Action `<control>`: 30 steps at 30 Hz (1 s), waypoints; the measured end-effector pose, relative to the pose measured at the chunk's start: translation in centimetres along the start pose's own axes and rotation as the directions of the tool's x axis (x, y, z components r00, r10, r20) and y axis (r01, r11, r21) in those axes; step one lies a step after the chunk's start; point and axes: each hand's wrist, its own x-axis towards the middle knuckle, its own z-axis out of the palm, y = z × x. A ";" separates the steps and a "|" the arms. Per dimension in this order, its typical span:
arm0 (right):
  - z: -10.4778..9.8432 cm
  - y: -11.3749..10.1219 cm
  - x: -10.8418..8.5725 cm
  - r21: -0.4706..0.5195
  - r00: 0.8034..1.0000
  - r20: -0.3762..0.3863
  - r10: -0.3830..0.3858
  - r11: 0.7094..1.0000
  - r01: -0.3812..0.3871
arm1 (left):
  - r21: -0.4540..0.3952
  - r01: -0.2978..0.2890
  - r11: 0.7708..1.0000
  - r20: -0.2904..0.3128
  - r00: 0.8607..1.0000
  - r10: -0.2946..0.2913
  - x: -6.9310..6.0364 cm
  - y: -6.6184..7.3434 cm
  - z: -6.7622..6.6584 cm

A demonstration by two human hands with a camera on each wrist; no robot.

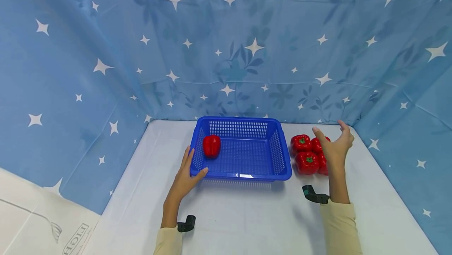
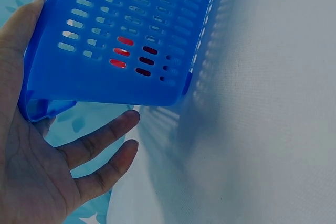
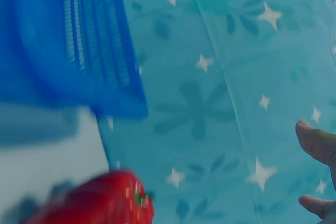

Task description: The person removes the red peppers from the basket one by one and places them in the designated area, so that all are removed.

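Note:
A blue plastic basket with slotted sides stands on the white table, one red bell pepper lying in its left part. My left hand holds the basket's near left corner, thumb along the front rim and fingers by the left side; two fingers extend loosely below the rim in the left wrist view. To the basket's right, several red bell peppers with green stems sit close together. Over their right side my right hand is raised, thumb and fingers spread apart and holding nothing. It hides part of the right-hand peppers.
Blue cloth with white stars hangs behind the table and along both sides. The white tabletop reaches toward me in front of the basket. Pale printed cloth shows at the lower left. Each wrist wears a black camera mount.

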 end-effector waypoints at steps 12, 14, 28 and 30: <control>7.2 -3.7 0.0 0.075 0.821 0.568 -0.063 0.997 0.025 | -0.006 -0.005 1.000 0.002 1.000 0.005 0.0 0.0 0.2; 8.9 -4.3 0.1 0.057 0.750 0.660 -0.030 0.998 -0.011 | -0.003 -0.006 1.000 -0.003 1.000 0.005 0.1 -0.1 0.1; 18.7 -4.0 -0.3 -0.103 0.442 0.871 0.214 0.960 -0.262 | -0.001 -0.006 1.000 -0.013 1.000 0.006 0.1 -0.1 0.2; 19.7 -4.1 -0.5 -0.132 0.422 0.875 0.239 0.954 -0.268 | -0.001 -0.006 1.000 -0.014 1.000 0.006 0.1 0.0 0.2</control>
